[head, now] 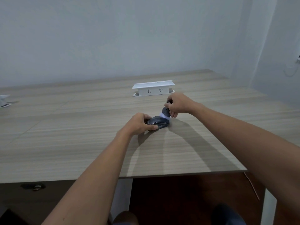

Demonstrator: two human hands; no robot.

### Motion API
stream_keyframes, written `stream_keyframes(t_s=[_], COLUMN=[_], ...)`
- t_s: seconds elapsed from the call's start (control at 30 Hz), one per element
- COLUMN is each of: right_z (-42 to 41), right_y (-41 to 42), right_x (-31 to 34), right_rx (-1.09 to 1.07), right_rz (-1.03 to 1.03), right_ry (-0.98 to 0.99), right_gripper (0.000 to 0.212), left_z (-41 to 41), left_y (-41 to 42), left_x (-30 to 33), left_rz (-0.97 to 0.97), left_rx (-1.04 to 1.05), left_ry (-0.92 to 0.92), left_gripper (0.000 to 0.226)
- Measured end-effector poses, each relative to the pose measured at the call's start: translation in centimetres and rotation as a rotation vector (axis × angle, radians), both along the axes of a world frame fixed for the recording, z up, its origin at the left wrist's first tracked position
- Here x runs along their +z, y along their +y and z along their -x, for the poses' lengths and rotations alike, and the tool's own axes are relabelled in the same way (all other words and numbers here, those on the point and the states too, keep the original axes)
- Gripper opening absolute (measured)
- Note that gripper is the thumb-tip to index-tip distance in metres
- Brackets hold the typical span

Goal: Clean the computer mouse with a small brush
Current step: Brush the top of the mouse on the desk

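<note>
A dark grey computer mouse [159, 122] lies on the wooden table [65, 135], a little right of centre. My left hand [140, 123] grips its left end, thumb along the near side and fingers over the far side. My right hand [177, 104] holds a small brush [165, 112] upright by its dark handle. The brush's white bristles touch the mouse's top at its right end. Most of the handle is hidden inside my fingers.
A white pop-up power socket box [153, 89] stands on the table just behind my hands. Another white fitting [4, 100] sits at the far left edge. The table's front edge [178, 173] runs below my forearms, with drawers [34, 186] under it on the left.
</note>
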State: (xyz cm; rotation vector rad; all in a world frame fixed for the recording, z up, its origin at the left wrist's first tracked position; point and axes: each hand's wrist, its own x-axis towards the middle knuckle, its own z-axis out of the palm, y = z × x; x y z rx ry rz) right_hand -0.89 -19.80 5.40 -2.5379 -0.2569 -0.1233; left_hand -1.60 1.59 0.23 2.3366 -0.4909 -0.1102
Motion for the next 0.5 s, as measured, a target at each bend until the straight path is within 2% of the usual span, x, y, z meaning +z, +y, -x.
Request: stream_keyframes(t_s=[0.1,0.33,0.5], right_z=[0.5,1.1,0.4], right_y=[-0.4,-2.8,-1.7], right_x=[-0.4,0.8,-0.6], right_rx=[-0.017,-0.031,-0.07], right_rz=[-0.078,-0.211,-0.307], right_ry=[-0.005,0.217,0.115], right_gripper=[0.027,0.025,0.026], left_z=[-0.1,-0.3,-0.1], left_y=[0.1,0.2,0.1], left_x=[0.0,0.2,0.3], left_rz=[0.007,0.002,-0.017], left_rx=[-0.008,-0.027,-0.028], left_ry=[0.004,0.002,-0.008], left_gripper=[0.036,0.036,0.035])
